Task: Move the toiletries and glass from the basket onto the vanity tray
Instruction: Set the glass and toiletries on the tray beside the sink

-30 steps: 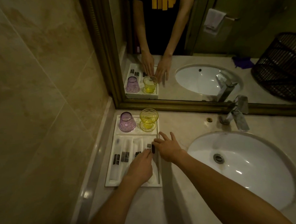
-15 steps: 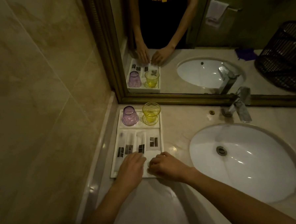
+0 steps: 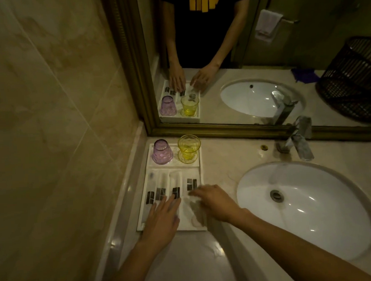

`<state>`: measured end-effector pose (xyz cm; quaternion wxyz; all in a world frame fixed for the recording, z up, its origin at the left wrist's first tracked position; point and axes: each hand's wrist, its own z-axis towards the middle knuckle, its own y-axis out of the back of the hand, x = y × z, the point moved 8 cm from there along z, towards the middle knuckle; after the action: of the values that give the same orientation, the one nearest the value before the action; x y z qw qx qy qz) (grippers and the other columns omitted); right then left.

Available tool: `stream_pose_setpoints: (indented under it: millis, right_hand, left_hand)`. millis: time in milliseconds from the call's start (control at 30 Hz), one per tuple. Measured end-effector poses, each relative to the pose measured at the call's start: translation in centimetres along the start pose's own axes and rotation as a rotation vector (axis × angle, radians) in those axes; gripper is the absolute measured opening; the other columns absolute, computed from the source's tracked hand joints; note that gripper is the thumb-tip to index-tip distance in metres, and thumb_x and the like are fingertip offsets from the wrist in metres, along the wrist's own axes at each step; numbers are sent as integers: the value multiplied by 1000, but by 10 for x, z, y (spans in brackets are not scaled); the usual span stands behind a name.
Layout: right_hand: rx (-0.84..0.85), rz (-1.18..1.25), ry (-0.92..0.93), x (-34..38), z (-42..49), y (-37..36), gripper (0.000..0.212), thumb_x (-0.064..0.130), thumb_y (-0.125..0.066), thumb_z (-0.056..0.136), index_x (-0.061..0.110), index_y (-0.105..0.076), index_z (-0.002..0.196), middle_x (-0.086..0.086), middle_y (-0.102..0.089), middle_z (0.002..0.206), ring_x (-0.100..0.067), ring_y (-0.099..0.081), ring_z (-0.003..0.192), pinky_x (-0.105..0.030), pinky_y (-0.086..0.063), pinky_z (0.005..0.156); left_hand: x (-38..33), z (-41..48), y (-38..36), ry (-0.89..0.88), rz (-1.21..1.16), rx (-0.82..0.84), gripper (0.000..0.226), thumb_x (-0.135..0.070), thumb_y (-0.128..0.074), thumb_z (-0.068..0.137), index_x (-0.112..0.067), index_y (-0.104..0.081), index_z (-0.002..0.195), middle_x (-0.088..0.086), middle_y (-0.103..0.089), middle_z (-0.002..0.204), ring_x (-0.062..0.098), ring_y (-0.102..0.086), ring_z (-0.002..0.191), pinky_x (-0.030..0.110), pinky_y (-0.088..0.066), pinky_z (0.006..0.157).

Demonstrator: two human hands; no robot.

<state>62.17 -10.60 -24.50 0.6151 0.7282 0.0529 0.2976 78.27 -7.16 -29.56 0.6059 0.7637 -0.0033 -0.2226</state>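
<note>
Purple glass (image 3: 161, 152) and yellow glass (image 3: 189, 148) on vanity tray (image 3: 201, 167). Packets (image 3: 175, 185) in slots. Left hand (image 3: 163, 220) flat, fingers loose. Right hand (image 3: 215, 201) pinching clear wrapper (image 3: 194, 208). Looks nearly done.

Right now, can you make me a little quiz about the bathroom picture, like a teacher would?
1. True or false: the purple glass stands upside down on the vanity tray.
2. Which glass is nearer the sink? A purple, B yellow.
3. Fill in: the left hand lies flat over the wrapped ____ in the tray.

Key: 1 true. 2 B, the yellow glass. 3 toiletries. The right hand is blurred at the tray's right compartment; what it holds is unclear.
</note>
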Motion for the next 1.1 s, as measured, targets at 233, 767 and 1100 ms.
stream_pose_setpoints:
  millis: [233, 767, 1100]
  right_hand:
    - [-312, 253, -347, -46, 77, 71, 54, 13, -62, 91, 19, -50, 143, -11, -71, 115, -29, -68, 96, -39, -56, 78]
    - [-248, 1600, -1081, -118, 59, 14, 26, 24, -46, 107, 1, -58, 112, -15, -61, 89, -28, -61, 75, -40, -51, 73]
    - [22, 1849, -1071, -98, 79, 11, 55, 48, -53, 102, 4, -48, 134, -30, -62, 123, -39, -69, 92, -49, -57, 84]
  left_hand:
    - [-5, 39, 56, 29, -234, -238, 58, -24, -58, 94, -13, -40, 148, 10, -47, 148, 27, -43, 135, 44, -34, 112]
    - [2, 188, 77, 661, -1175, -103, 45, -14, -63, 94, 3, -47, 132, 31, -70, 81, 41, -71, 65, 53, -60, 70]
    - [11, 173, 101, 602, -1209, -205, 38, 8, -48, 88, -6, -62, 120, 35, -66, 98, 41, -71, 62, 51, -61, 64]
